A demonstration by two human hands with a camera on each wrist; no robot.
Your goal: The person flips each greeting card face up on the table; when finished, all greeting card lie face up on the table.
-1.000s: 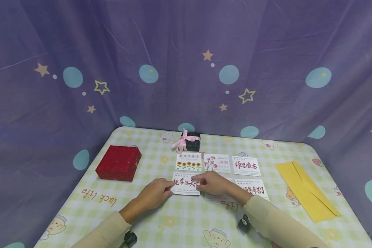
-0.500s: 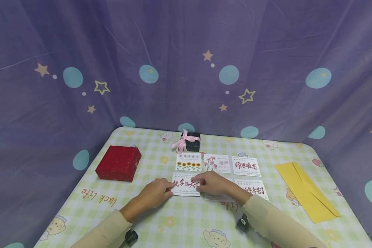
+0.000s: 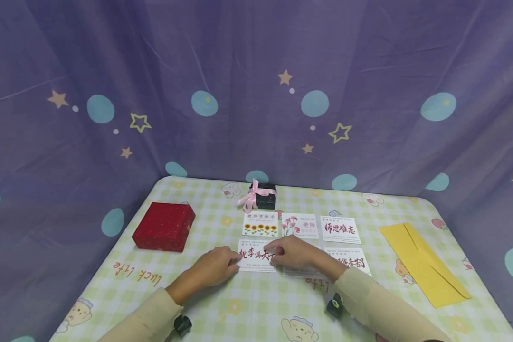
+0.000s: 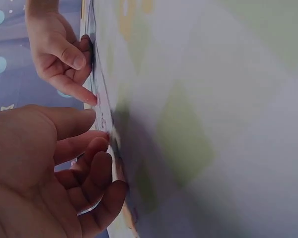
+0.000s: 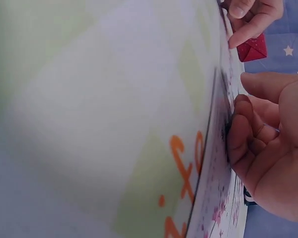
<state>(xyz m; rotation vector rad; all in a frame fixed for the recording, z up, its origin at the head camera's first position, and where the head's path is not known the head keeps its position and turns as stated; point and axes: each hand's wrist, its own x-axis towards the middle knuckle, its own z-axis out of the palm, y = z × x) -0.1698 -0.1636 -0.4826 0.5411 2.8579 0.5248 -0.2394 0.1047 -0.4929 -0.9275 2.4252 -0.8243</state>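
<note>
A white card with red brush characters (image 3: 253, 265) lies flat in the front row of cards, at its left end. My left hand (image 3: 213, 267) touches its left edge with the fingertips; in the left wrist view, thumb and fingers stand apart, loosely bent. At the card's right side, my right hand (image 3: 295, 252) rests its fingertips on the card, thumb and index apart. Under that hand, a second front-row card (image 3: 300, 272) is partly hidden. A third front-row card (image 3: 354, 262) is partly covered by the right forearm.
Behind lie a sunflower card (image 3: 260, 225), a pink-flower card (image 3: 299, 227) and a red-lettered card (image 3: 341, 230). A black box with pink ribbon (image 3: 266, 197) stands farther back. A red box (image 3: 162, 225) is left, a yellow envelope (image 3: 425, 266) right, all on a checked tablecloth (image 3: 222, 313).
The card between my hands has slid slightly towards me, widening the gap to the sunflower card. Both hands have stayed nearly still.
</note>
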